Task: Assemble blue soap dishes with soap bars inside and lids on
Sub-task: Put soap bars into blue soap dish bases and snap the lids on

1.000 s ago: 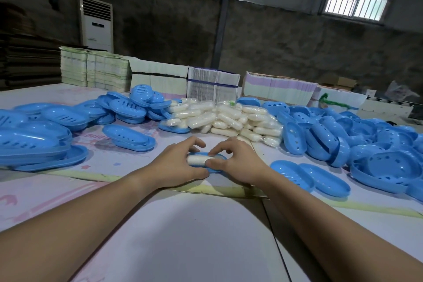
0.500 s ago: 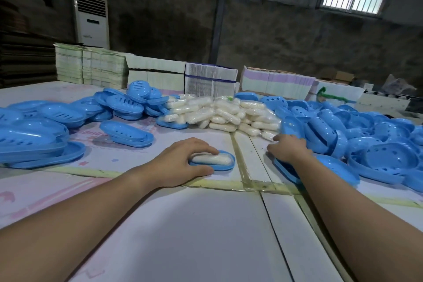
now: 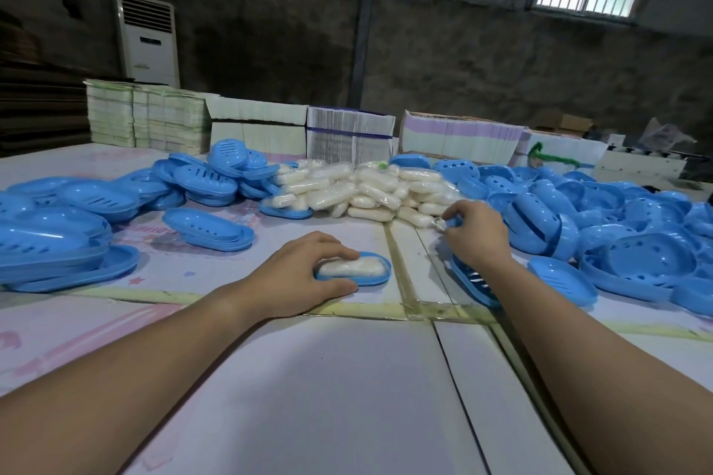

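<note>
Blue plastic soap dish (image 3: 369,276) sits on the white table (image 3: 328,378) with a wrapped soap bar (image 3: 353,267) in it, no lid on; the left hand (image 3: 304,274) curls round its near end. The right hand (image 3: 476,229) pinches a wrapped soap (image 3: 440,223) at the edge of the soap pile (image 3: 370,189), beside the heap of blue lids (image 3: 617,227). No writing can be read anywhere.

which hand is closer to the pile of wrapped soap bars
Right. The right hand reaches the pile of wrapped soap bars at its near right edge; the left hand holds the soap dish nearer the person.
</note>
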`<state>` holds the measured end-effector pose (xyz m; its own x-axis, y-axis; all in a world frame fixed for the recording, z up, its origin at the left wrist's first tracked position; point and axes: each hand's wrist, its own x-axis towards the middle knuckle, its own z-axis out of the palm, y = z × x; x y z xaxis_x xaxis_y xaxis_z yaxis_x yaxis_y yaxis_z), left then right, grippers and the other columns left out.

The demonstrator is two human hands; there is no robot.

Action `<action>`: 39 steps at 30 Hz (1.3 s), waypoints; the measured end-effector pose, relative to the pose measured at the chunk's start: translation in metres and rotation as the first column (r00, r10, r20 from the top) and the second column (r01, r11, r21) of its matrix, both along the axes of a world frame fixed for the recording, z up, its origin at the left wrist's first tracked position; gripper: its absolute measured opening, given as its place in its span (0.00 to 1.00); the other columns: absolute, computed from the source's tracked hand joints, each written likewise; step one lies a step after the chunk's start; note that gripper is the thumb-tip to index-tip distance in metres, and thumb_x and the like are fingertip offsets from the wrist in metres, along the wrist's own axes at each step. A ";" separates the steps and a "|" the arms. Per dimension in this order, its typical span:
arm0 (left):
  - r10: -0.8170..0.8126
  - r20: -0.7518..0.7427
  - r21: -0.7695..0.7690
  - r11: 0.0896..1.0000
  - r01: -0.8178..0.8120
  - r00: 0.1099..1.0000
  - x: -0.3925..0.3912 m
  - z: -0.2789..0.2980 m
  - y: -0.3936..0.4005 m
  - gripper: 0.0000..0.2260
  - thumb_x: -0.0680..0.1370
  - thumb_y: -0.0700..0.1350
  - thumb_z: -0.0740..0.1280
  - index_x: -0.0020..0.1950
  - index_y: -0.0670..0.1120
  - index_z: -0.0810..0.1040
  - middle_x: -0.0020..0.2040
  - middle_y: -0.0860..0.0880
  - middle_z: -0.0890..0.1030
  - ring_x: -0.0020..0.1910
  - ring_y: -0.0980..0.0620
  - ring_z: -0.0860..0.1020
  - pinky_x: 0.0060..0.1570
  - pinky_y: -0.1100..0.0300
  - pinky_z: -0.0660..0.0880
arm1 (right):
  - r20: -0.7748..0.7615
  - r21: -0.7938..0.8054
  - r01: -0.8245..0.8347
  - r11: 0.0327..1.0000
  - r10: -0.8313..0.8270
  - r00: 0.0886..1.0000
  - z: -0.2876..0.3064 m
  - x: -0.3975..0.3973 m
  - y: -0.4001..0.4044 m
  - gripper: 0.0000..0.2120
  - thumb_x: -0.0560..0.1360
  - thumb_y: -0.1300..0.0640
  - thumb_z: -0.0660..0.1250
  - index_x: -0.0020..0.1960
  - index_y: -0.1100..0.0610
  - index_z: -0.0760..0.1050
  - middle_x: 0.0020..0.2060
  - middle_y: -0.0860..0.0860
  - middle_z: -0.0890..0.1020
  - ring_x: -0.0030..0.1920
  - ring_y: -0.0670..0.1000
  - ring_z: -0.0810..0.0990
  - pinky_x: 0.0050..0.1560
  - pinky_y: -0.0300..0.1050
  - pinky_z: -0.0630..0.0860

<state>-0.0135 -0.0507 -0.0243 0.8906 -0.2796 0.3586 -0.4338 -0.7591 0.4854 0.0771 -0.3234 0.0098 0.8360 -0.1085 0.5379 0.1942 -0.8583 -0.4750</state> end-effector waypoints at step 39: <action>0.018 -0.085 -0.490 0.870 -0.058 0.996 0.001 0.005 0.011 0.34 0.62 0.51 0.84 0.64 0.58 0.73 0.55 0.54 0.82 0.50 0.56 0.83 0.50 0.58 0.82 | -0.312 0.143 -0.719 0.680 0.721 0.619 0.006 -0.053 0.060 0.30 0.69 0.46 0.77 0.66 0.31 0.67 0.58 0.40 0.75 0.53 0.42 0.77 0.46 0.31 0.73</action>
